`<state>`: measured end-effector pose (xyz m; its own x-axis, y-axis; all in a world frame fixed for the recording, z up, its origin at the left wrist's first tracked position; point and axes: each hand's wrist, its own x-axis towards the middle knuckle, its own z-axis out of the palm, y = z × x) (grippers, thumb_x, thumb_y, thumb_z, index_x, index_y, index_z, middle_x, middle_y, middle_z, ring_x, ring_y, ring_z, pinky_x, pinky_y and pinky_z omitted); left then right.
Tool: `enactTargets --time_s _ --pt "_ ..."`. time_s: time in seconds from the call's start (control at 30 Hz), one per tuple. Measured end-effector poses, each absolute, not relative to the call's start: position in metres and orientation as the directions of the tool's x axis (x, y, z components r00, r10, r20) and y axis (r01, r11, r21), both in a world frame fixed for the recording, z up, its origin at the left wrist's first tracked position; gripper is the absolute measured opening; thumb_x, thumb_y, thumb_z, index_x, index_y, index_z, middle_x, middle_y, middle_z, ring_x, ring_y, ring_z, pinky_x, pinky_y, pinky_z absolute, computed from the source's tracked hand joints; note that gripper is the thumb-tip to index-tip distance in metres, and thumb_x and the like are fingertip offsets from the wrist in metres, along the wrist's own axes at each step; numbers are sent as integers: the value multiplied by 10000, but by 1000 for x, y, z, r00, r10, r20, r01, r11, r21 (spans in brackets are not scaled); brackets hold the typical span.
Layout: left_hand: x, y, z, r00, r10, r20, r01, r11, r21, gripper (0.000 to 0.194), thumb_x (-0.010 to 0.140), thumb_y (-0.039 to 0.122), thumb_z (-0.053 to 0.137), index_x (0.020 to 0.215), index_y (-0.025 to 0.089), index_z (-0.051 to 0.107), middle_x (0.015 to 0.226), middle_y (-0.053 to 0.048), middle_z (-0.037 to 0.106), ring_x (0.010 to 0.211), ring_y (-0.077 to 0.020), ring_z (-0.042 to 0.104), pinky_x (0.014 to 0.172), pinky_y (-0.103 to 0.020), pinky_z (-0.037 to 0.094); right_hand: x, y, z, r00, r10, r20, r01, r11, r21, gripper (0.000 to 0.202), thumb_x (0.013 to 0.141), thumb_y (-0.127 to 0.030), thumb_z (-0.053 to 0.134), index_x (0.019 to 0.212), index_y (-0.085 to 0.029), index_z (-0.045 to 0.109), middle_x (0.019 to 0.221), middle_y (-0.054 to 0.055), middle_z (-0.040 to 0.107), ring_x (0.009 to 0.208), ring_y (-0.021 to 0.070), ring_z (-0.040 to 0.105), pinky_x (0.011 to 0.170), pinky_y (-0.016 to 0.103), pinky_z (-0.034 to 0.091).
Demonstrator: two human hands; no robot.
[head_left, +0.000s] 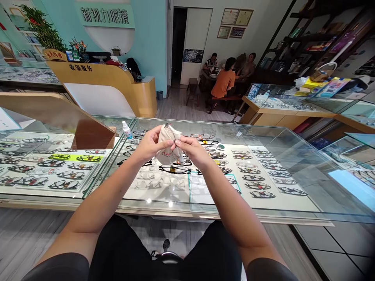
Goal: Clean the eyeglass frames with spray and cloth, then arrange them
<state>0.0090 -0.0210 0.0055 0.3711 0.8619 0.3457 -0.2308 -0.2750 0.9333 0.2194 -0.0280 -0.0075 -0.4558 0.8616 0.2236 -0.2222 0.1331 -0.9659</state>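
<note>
A small cream cloth pouch is held up in front of me, above the glass display case. My left hand grips its left side, with the thumb pressed across the cloth. From the right, my right hand pinches the gathered cloth near the pouch's middle, and the two thumbs nearly meet there. Some small dark item shows at the top edge of the pouch, too small to name. Beneath the glass lie rows of eyeglasses, partly covered by my hands and arms.
A white spray bottle stands on the glass to the left, beside a wood-backed mirror or stand. Beyond are a cashier counter and another display case. Several people sit at a table at the back, one in an orange shirt.
</note>
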Motion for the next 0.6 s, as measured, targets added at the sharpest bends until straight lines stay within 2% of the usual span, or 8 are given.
enactTargets --time_s 0.13,0.2,0.3,0.37,0.47,0.6 --pt "21 -27 4 300 886 353 -226 -294 929 613 731 598 1057 990 200 669 651 10 730 530 -149 661 523 -244 535 215 -28 -13 -509 834 213 -190 133 -973 593 817 -788 905 830 -200 833 842 34 726 788 180 646 731 303 492" --pt "25 -29 2 234 897 374 -223 -325 919 612 775 681 1006 929 214 641 581 29 678 457 -135 604 456 -230 464 211 -29 -15 -509 831 226 -167 162 -973 606 837 -804 882 846 -200 834 874 33 722 784 174 633 741 307 488" --pt "28 -30 -1 117 900 420 -218 -389 895 647 849 793 897 828 227 583 512 39 614 394 -120 540 414 -227 402 206 -31 -16 -484 826 289 -136 255 -957 637 862 -834 844 843 -197 837 945 40 699 848 177 619 841 324 511" --pt "26 -28 -2 94 895 436 -204 -411 888 670 884 840 833 794 224 582 499 30 600 397 -125 541 423 -236 416 204 -33 -14 -471 821 323 -127 299 -946 650 870 -846 828 843 -197 843 968 43 673 884 184 606 881 332 516" --pt "17 -21 -1 184 893 411 -189 -378 906 679 901 851 805 794 202 635 558 -6 653 456 -144 599 457 -255 480 209 -34 -8 -450 832 324 -150 287 -946 621 862 -821 853 852 -199 859 1004 45 649 876 181 599 831 322 516" --pt "8 -15 0 327 869 371 -230 -307 923 617 853 740 927 982 176 712 766 -36 766 617 -169 712 577 -276 601 219 -32 -3 -409 862 298 -186 241 -953 560 860 -761 888 835 -202 861 990 49 664 877 187 610 802 310 527"
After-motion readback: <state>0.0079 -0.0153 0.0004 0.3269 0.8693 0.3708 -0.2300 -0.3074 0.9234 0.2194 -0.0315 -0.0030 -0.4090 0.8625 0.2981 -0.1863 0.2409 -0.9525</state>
